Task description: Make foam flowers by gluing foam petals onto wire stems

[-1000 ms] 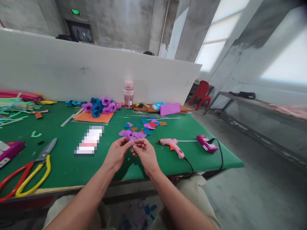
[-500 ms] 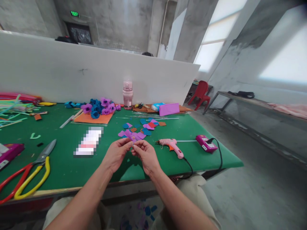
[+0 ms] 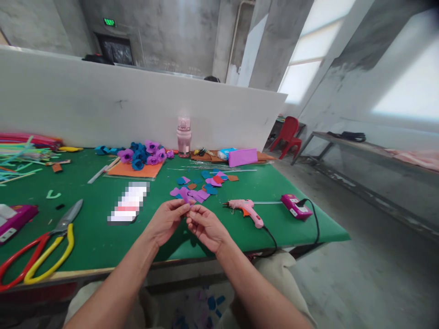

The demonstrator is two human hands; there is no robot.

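My left hand (image 3: 168, 221) and my right hand (image 3: 207, 226) meet above the front of the green table, thumbs and fingertips pinched together. Between them is a purple crepe paper petal (image 3: 184, 194), its upper part sticking up past the fingertips and its lower end hidden by them. Just behind lie loose purple petals (image 3: 199, 196), with blue, brown and red cut pieces (image 3: 217, 179) farther back. To the right of my right hand a pink hot glue gun (image 3: 245, 208) rests on its side, a glue stick in its rear.
Red-and-yellow-handled scissors (image 3: 51, 246) lie at left near a purple power strip (image 3: 20, 219). Finished paper flowers (image 3: 140, 154) sit on orange paper (image 3: 133, 170). A pink bottle (image 3: 184, 137) stands by the white partition (image 3: 147, 105). Another power strip (image 3: 295, 206) with a black cord is at right.
My right hand's fingers have shifted slightly around the petal's lower end, and the petal stands more upright. The whole view has moved a little; the table items stay put.
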